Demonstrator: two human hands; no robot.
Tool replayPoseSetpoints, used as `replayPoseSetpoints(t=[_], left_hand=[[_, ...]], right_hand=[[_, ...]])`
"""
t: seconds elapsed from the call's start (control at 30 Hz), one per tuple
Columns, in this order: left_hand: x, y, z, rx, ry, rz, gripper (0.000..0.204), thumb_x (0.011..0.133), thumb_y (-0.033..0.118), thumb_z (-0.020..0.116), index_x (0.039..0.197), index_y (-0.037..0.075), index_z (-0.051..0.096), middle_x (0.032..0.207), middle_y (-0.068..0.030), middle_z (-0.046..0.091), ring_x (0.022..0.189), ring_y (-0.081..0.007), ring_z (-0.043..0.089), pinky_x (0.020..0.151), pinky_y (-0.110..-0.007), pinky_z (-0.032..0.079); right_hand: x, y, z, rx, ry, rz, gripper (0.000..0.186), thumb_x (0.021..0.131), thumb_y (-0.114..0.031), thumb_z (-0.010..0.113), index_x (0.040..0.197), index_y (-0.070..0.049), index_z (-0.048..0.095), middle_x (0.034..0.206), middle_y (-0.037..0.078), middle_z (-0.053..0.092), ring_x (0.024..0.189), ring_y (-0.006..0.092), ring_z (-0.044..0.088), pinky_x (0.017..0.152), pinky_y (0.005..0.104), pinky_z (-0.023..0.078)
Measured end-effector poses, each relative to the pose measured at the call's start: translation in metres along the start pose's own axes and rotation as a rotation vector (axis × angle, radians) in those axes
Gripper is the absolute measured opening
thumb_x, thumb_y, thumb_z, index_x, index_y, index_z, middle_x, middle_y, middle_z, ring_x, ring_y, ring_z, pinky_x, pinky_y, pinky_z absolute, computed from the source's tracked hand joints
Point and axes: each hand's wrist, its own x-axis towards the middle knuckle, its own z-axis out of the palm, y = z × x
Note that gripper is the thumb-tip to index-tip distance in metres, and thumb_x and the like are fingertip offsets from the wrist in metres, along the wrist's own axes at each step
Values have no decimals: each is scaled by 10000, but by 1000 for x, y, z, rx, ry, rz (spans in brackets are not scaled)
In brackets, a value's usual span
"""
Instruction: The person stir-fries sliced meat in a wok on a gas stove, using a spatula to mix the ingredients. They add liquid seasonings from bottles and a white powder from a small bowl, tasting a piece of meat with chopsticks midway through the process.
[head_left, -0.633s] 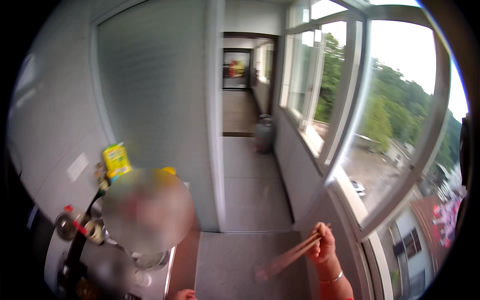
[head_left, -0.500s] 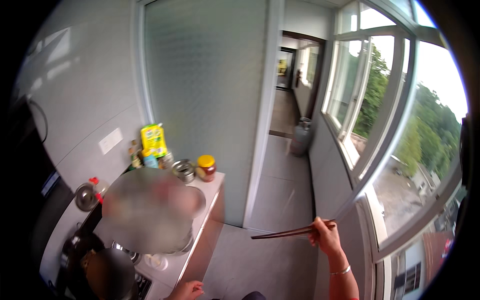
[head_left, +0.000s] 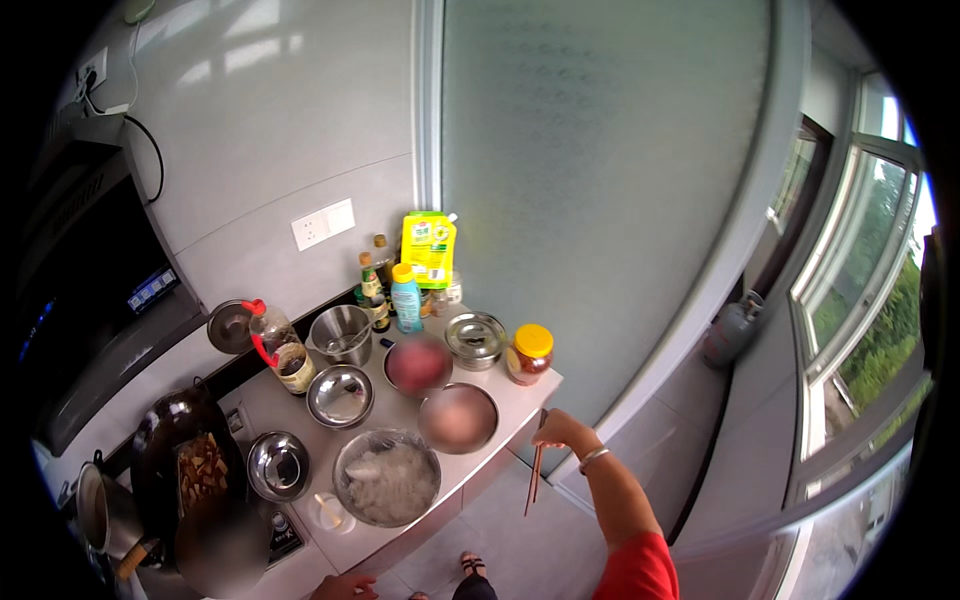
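Head view, looking down at a kitchen bench (head_left: pixel 505 395). Right hand (head_left: pixel 562 430) closed around a pair of chopsticks (head_left: pixel 535 470), which hang down below the fingers, just off the bench's corner. Just left of this hand: a steel bowl (head_left: pixel 458 418) with blurred contents; further left, a larger bowl of pale noodles (head_left: pixel 388 478). Above the hand, a yellow-lidded jar (head_left: pixel 529 354). Left hand (head_left: pixel 343 588) barely shows at the lower edge; its grip cannot be told. Far left, a dark wok (head_left: pixel 190 470) with browned pieces.
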Motion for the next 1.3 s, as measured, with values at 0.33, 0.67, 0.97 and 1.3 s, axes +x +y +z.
replayPoseSetpoints(t=[0.33, 0.67, 0.97, 1.3], left_hand=[[-21, 26, 32, -152, 278, -368, 292, 812, 213, 657, 1048, 43, 630, 855, -130, 685, 764, -241, 674, 681, -332, 532], [-37, 16, 62, -253, 530, -441, 229, 807, 149, 640, 1009, 41, 643, 836, -127, 684, 720, -252, 675, 659, -338, 543], [2, -46, 61, -240, 618, -552, 493, 766, 305, 707, 1173, 66, 568, 967, -106, 674, 792, -251, 670, 746, -345, 525], [111, -117, 24, -340, 1011, -201, 1095, 582, 252, 866, 1408, 28, 183, 1367, -215, 306, 1264, -344, 360, 1033, -407, 364]], right_hand=[[199, -28, 1, -97, -45, -115, 371, 597, -333, 826, 647, -4, 662, 603, 84, 624, 508, 162, 581, 461, 313, 459], [263, -22, 32, -182, 71, -189, 440, 673, -436, 729, 702, 0, 671, 654, 135, 643, 589, 258, 616, 547, 339, 477], [245, -24, 18, 142, 251, -202, 206, 794, -184, 631, 809, 21, 643, 609, 70, 607, 467, 129, 563, 414, 251, 452], [23, -193, 55, 211, 124, -760, 173, 834, -122, 636, 864, 45, 673, 667, 19, 631, 603, 60, 546, 547, 226, 453]])
